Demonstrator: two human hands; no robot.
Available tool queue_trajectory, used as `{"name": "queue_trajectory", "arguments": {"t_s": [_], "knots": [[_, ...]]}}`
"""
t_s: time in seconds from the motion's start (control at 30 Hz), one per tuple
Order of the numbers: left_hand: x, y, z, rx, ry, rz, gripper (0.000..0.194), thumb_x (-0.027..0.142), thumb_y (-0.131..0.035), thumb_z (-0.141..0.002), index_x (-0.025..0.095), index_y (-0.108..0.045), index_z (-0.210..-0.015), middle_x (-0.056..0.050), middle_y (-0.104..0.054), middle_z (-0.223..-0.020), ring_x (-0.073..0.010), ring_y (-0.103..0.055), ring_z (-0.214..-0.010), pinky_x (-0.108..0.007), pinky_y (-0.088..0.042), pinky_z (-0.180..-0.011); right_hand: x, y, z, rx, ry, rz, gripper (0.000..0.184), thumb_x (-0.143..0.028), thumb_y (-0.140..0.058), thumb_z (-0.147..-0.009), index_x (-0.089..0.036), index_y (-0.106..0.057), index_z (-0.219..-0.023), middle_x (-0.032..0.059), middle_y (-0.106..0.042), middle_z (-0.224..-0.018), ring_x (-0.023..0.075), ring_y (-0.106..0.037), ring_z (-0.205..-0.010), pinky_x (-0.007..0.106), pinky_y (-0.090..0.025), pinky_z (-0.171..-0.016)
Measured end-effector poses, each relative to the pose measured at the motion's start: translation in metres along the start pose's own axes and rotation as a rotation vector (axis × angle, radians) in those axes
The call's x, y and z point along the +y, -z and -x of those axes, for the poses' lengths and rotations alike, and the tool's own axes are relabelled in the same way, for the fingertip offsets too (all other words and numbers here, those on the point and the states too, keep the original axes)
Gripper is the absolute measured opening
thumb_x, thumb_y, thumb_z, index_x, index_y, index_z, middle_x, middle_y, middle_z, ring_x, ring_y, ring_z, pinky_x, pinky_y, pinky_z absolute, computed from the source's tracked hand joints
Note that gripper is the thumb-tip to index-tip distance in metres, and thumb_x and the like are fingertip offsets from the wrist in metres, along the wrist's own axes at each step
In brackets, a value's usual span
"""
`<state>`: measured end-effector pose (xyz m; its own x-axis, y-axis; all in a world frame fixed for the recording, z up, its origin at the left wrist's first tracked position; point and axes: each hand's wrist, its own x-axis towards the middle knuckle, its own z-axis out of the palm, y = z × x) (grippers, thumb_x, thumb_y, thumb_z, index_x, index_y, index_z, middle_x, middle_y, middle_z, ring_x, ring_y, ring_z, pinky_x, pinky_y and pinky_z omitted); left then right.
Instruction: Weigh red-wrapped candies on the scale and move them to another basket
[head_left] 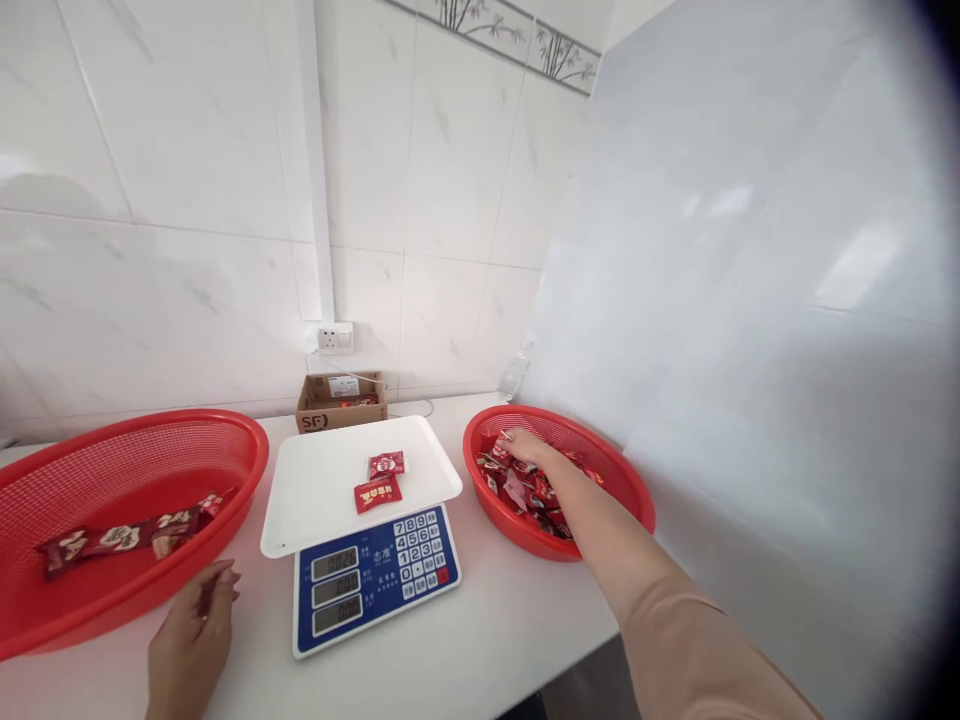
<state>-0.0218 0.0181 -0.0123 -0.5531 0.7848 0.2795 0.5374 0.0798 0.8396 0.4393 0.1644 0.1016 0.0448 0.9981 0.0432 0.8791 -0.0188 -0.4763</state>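
My right hand (525, 446) reaches into the red basket (637, 490) on the right. Its fingers are closed on a small red candy packet (501, 450) above a heap of similar wrapped candies (531, 488). My left hand (193, 635) rests low by the large red basket (251, 470), its fingers loosely bent and apart, with nothing visible in them. Between the baskets stands a digital scale (375, 580). Two red candy packets, one (386, 464) behind the other (377, 493), lie on its white pan (315, 500).
Long brown-red wrapped packets (124, 537) lie in the left basket. A cardboard box (341, 408) stands behind the scale, below a wall socket (335, 338). Tiled wall closes the back, and a pale panel (750, 330) rises on the right. The white table's (480, 640) front edge is near.
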Motion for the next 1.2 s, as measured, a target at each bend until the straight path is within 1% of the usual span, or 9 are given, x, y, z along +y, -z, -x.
{"name": "queue_trajectory", "arguments": {"t_s": [0.1,0.3,0.47,0.57,0.67,0.77,0.93,1.07,1.2], "knots": [[-0.002,0.001,0.0,-0.072,0.05,0.044,0.042,0.054,-0.044,-0.07,0.022,-0.055,-0.095,-0.006,-0.066,-0.09,-0.0212,-0.064,-0.075,-0.036,-0.051,-0.073,-0.013,0.01,0.004,0.04,0.012,0.057,0.022,-0.022,-0.061,-0.072,-0.018,-0.057,-0.051,0.003,-0.06,-0.056,0.0174,-0.058,-0.063,0.026,-0.043,-0.064],[0.012,0.002,0.005,-0.067,0.073,0.117,0.042,0.053,-0.046,-0.07,0.021,-0.056,-0.094,-0.005,-0.064,-0.087,-0.0189,-0.063,-0.073,-0.033,-0.051,-0.068,-0.071,0.032,0.018,0.147,0.131,-0.032,0.022,-0.031,-0.051,-0.082,-0.016,-0.063,-0.071,0.0071,-0.066,-0.08,0.0215,-0.06,-0.084,0.029,-0.042,-0.076],[0.019,0.005,0.008,-0.05,0.049,0.132,0.042,0.052,-0.046,-0.07,0.018,-0.057,-0.092,-0.006,-0.063,-0.082,-0.0176,-0.061,-0.068,-0.033,-0.051,-0.067,-0.14,-0.016,0.035,-0.273,0.087,-0.809,0.013,-0.027,-0.058,-0.08,-0.014,-0.062,-0.078,0.0038,-0.068,-0.075,0.0147,-0.063,-0.072,0.027,-0.05,-0.072],[0.017,0.006,0.008,-0.03,0.056,0.146,0.042,0.053,-0.046,-0.07,0.018,-0.057,-0.092,-0.005,-0.062,-0.079,-0.017,-0.06,-0.067,-0.032,-0.05,-0.065,-0.171,-0.047,0.041,-0.408,0.046,-0.872,0.012,-0.024,-0.061,-0.078,-0.014,-0.061,-0.072,0.0038,-0.067,-0.07,0.013,-0.063,-0.065,0.027,-0.053,-0.069],[0.015,0.005,0.007,-0.02,0.06,0.151,0.042,0.052,-0.045,-0.071,0.018,-0.056,-0.092,-0.004,-0.061,-0.078,-0.0166,-0.059,-0.067,-0.031,-0.049,-0.065,-0.184,-0.059,0.041,-0.457,0.042,-0.856,0.014,-0.023,-0.064,-0.076,-0.013,-0.061,-0.067,0.0038,-0.067,-0.068,0.0132,-0.063,-0.063,0.026,-0.054,-0.063],[0.015,0.005,0.007,-0.033,0.05,0.161,0.041,0.052,-0.045,-0.072,0.018,-0.056,-0.093,-0.004,-0.06,-0.077,-0.0162,-0.059,-0.067,-0.031,-0.049,-0.066,-0.177,-0.051,0.037,-0.436,0.053,-0.827,0.014,-0.026,-0.064,-0.076,-0.014,-0.063,-0.07,0.0042,-0.067,-0.071,0.0134,-0.062,-0.064,0.024,-0.053,-0.058],[0.017,0.004,0.007,-0.051,0.046,0.181,0.041,0.052,-0.046,-0.072,0.017,-0.056,-0.092,-0.004,-0.06,-0.076,-0.0158,-0.058,-0.065,-0.03,-0.049,-0.064,-0.14,-0.021,0.035,-0.234,0.049,-0.728,0.016,-0.031,-0.059,-0.08,-0.016,-0.063,-0.078,0.0055,-0.068,-0.081,0.0136,-0.061,-0.071,0.021,-0.05,-0.057],[0.016,0.003,0.006,-0.052,0.068,0.216,0.041,0.052,-0.048,-0.071,0.017,-0.057,-0.092,-0.003,-0.059,-0.075,-0.0151,-0.057,-0.065,-0.029,-0.049,-0.064,-0.09,0.009,0.045,-0.106,0.014,-0.665,0.017,-0.032,-0.053,-0.083,-0.019,-0.061,-0.088,0.0043,-0.067,-0.083,0.0135,-0.062,-0.068,0.024,-0.052,-0.061],[0.016,0.003,0.006,-0.041,0.093,0.253,0.039,0.05,-0.049,-0.072,0.018,-0.056,-0.093,-0.002,-0.058,-0.076,-0.0137,-0.056,-0.066,-0.028,-0.049,-0.066,-0.028,0.031,0.057,0.068,-0.138,-0.594,0.038,-0.038,-0.047,-0.084,-0.023,-0.047,-0.118,0.0085,-0.059,-0.115,0.0171,-0.065,-0.081,0.03,-0.055,-0.07]]}}
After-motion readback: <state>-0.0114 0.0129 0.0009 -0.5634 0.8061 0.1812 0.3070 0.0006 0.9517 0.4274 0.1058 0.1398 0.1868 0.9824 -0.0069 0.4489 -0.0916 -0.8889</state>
